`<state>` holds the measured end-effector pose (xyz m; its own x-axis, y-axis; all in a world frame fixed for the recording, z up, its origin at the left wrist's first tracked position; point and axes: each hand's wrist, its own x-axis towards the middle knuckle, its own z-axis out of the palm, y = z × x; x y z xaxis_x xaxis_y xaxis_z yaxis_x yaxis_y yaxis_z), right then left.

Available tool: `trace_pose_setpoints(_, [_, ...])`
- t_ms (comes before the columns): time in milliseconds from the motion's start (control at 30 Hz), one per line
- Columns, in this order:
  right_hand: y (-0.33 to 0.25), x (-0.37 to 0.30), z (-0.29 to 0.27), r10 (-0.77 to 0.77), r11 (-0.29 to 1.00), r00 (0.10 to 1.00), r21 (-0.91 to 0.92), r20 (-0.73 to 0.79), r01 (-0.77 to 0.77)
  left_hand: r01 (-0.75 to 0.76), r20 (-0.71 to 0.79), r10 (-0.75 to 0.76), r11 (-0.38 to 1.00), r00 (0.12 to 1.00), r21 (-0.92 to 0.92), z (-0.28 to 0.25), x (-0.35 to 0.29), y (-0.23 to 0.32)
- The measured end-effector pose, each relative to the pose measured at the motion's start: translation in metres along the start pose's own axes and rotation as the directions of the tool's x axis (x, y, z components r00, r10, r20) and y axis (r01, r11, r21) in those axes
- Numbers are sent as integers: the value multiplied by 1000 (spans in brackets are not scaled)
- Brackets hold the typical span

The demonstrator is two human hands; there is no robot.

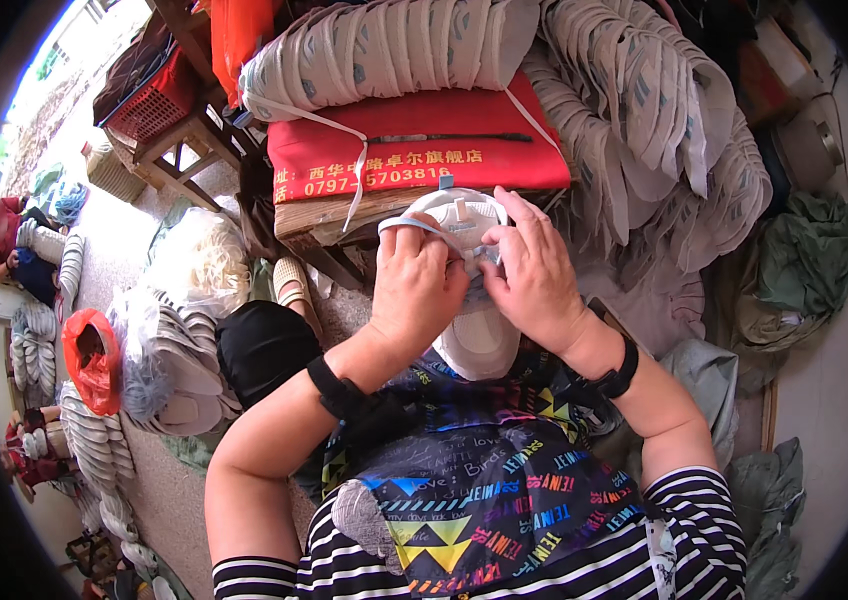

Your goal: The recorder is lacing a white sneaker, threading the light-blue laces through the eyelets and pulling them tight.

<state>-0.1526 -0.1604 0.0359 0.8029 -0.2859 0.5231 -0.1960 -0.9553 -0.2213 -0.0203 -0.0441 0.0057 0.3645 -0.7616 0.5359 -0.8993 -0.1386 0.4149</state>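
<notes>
Striped black-and-white sleeves (684, 520) and a dark patterned apron (484, 480) fill the lower edge. Above the lap, both hands close on a white fabric shoe upper with a pale sole (469, 260): the left hand (414, 285) has its grip curled tight over the near side, the right hand (534, 275) wraps fingers across the top. Just beyond sits a red padded cushion (414, 150) under stacked white shoe soles (394, 45). A black bag (264, 345) lies left of the lap.
</notes>
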Motion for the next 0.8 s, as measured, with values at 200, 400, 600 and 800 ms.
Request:
trace_pose_setpoints(200, [4, 3, 5, 36, 999, 999, 17, 31, -37, -32, 8, 33, 994, 999, -105, -8, 10, -13])
trace_pose_setpoints(400, [7, 6, 13, 44, 997, 999, 56, -18, -43, -10, 3, 10, 998, 1000, -61, 1, 9, -4])
trace_pose_setpoints(600, [9, 3, 11, 31, 992, 999, 122, -8, -30, 42, 34, -40, 997, 999, -58, 0, 5, 3])
trace_pose_setpoints(800, [5, 2, 4, 4, 994, 1000, 108, 28, -7, 60, 56, -55, 993, 997, -105, -2, 1, 4])
